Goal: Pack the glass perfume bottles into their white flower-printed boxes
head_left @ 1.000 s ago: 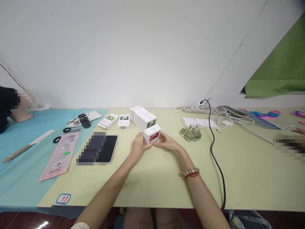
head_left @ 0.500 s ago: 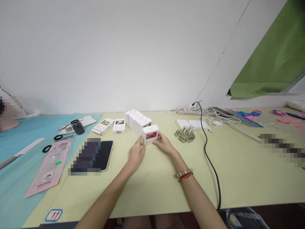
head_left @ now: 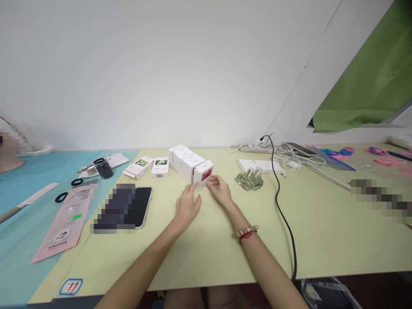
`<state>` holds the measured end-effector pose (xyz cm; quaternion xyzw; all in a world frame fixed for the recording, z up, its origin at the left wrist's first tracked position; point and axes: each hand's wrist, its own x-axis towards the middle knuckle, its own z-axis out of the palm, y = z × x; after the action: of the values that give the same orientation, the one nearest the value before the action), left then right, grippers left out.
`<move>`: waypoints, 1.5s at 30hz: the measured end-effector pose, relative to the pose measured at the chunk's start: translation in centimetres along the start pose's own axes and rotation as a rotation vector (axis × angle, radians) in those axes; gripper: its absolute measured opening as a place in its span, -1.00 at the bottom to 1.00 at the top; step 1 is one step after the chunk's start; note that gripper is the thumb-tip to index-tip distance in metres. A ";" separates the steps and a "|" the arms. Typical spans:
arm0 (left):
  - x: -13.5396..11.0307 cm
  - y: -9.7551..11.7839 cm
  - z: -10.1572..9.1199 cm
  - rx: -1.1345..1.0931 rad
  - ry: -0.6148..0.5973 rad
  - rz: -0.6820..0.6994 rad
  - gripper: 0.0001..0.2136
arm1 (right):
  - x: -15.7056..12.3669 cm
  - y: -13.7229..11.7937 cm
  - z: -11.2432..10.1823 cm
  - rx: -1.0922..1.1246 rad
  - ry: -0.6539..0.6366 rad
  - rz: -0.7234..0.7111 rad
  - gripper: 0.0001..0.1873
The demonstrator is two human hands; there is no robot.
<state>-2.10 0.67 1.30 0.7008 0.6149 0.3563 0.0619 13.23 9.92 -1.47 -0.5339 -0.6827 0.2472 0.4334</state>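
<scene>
A small white carton with a red picture stands upright at the near end of a slanting row of white cartons. My left hand is low at its near left side, thumb and fingers apart, fingertips at or close to its bottom edge. At the carton's right side is my right hand, with loosely bent fingers at its lower corner. Whether those fingertips press on it I cannot tell. Neither hand is wrapped round the carton. Two more white cartons with green pictures, a left one and a right one, lie left of the row.
Glass bottles lie right of my hands, near flat white boxes. A black cable crosses the table to its front edge. On the left are a phone, a pink packet and a dark jar.
The red-picture carton has turned and now lines up with the row's near end. My left hand has loosened from it, its thumb now apart; my right fingers have slackened.
</scene>
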 end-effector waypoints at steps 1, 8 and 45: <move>0.1 0.0 -0.2 -0.016 0.050 0.009 -0.57 | -0.1 -0.3 -0.1 -0.011 -0.014 -0.001 -0.60; 1.1 -0.6 -2.0 -0.027 0.065 0.192 -0.44 | -1.3 -4.3 -0.7 -0.299 0.118 -0.355 -0.07; 6.5 -8.9 1.6 0.455 0.278 -0.198 -0.44 | -1.4 -2.6 1.5 -0.291 -0.047 -0.011 -0.03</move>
<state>-8.47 9.25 -1.81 0.5775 0.7472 0.2941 -0.1471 10.72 8.04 -0.61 -0.5814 -0.7243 0.1555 0.3364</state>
